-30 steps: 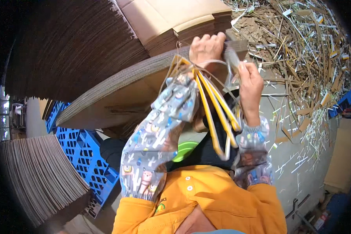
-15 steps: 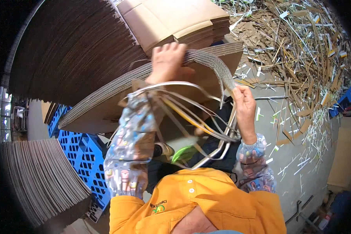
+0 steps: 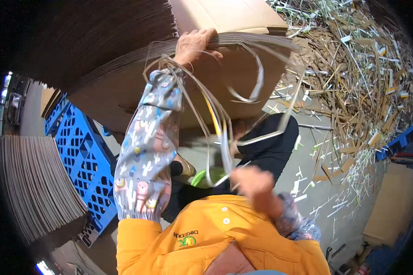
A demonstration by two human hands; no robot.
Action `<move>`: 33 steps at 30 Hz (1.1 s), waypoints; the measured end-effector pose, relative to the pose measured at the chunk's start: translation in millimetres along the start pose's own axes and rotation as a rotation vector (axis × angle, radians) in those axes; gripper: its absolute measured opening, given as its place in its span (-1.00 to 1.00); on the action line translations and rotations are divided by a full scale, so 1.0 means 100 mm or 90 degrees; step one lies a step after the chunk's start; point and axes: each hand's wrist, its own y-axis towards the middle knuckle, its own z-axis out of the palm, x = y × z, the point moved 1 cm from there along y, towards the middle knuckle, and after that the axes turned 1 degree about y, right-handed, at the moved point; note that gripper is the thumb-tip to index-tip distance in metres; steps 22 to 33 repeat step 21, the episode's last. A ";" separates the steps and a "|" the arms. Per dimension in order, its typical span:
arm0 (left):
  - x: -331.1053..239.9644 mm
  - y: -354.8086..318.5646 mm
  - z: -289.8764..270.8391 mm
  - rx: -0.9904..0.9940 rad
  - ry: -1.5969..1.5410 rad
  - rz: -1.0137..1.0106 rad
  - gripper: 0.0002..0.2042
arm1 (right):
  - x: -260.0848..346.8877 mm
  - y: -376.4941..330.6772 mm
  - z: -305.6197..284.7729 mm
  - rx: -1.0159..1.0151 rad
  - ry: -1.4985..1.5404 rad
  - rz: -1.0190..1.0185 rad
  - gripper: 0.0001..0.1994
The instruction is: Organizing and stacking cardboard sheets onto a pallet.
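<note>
My left hand [image 3: 193,46] grips the upper edge of a thick bundle of brown cardboard sheets [image 3: 119,94], its fingers over the top and thumb in front. A bunch of thin pale strips, one of them yellow, hangs in loops [image 3: 224,146] around my left wrist, in front of the bundle. From the bundle's edge another curled whitish strip [image 3: 260,78] dangles. Low over my lap, beside the lower ends of the loops, is my right hand [image 3: 254,183]. Motion smears its fingers, so what it holds, if anything, is unclear.
Cardboard stacks stand at the upper left [image 3: 92,32] and lower left [image 3: 41,188], by a blue plastic pallet [image 3: 85,160]. A heap of paper and cardboard scraps [image 3: 353,78] covers the floor at right. Something green [image 3: 209,176] sits below the loops.
My right hand has dropped from the strip at the bundle's right edge down towards my lap. The loops swing lower, and the bundle appears higher in view. My left hand stays on its edge.
</note>
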 end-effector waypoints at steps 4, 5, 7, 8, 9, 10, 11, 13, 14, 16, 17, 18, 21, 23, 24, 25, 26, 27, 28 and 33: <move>0.01 0.02 0.00 -0.001 -0.022 0.002 -0.39 | -0.20 0.27 -0.73 -0.136 -0.158 -0.041 -0.87; -0.01 -0.03 -0.03 -0.017 -0.027 0.011 -0.39 | -0.08 0.43 -0.86 -0.211 -0.291 -0.151 -0.84; -0.08 -0.07 -0.03 0.010 -0.025 0.003 -0.39 | 0.11 0.85 -0.98 -0.317 -0.354 -0.299 -0.71; -0.12 -0.08 -0.04 0.017 -0.039 0.007 -0.40 | 0.12 1.12 -0.97 -0.317 -0.401 -0.331 -0.62; -0.15 -0.10 -0.05 0.021 -0.052 0.011 -0.41 | 0.10 1.40 -0.96 -0.317 -0.448 -0.364 -0.53; -0.16 -0.11 -0.09 0.031 -0.064 0.016 -0.42 | 0.02 1.67 -0.95 -0.298 -0.532 -0.349 -0.46; -0.18 -0.09 -0.15 0.046 -0.097 0.032 -0.41 | -0.09 1.91 -0.94 -0.281 -0.621 -0.331 -0.39; -0.22 -0.15 -0.24 0.072 -0.083 0.015 -0.41 | -0.26 2.17 -0.92 -0.163 -0.633 -0.253 -0.35; -0.25 -0.17 -0.28 0.097 -0.084 0.000 -0.44 | -0.31 2.23 -0.94 -0.091 -0.595 -0.205 -0.37; -0.26 -0.18 -0.22 0.113 -0.061 -0.030 -0.41 | -0.40 2.26 -0.92 -0.094 -0.628 -0.186 -0.46; -0.21 -0.20 -0.17 0.110 -0.039 -0.047 -0.34 | -0.45 2.26 -0.89 -0.113 -0.625 -0.226 -0.49; -0.21 -0.23 -0.18 0.108 -0.014 -0.027 -0.31 | -0.41 2.24 -0.89 -0.047 -0.613 -0.119 -0.48; -0.08 -0.26 -0.14 0.109 -0.001 -0.035 -0.40 | -0.21 2.30 -0.90 0.115 -0.482 0.061 -0.48; -0.08 -0.26 -0.14 0.109 -0.001 -0.035 -0.40 | -0.21 2.30 -0.90 0.115 -0.482 0.061 -0.48; -0.08 -0.26 -0.14 0.109 -0.001 -0.035 -0.40 | -0.21 2.30 -0.90 0.115 -0.482 0.061 -0.48; -0.08 -0.26 -0.14 0.109 -0.001 -0.035 -0.40 | -0.21 2.30 -0.90 0.115 -0.482 0.061 -0.48; -0.08 -0.26 -0.14 0.109 -0.001 -0.035 -0.40 | -0.21 2.30 -0.90 0.115 -0.482 0.061 -0.48; -0.08 -0.26 -0.14 0.109 -0.001 -0.035 -0.40 | -0.21 2.30 -0.90 0.115 -0.482 0.061 -0.48; -0.08 -0.26 -0.14 0.109 -0.001 -0.035 -0.40 | -0.21 2.30 -0.90 0.115 -0.482 0.061 -0.48; -0.08 -0.26 -0.14 0.109 -0.001 -0.035 -0.40 | -0.21 2.30 -0.90 0.115 -0.482 0.061 -0.48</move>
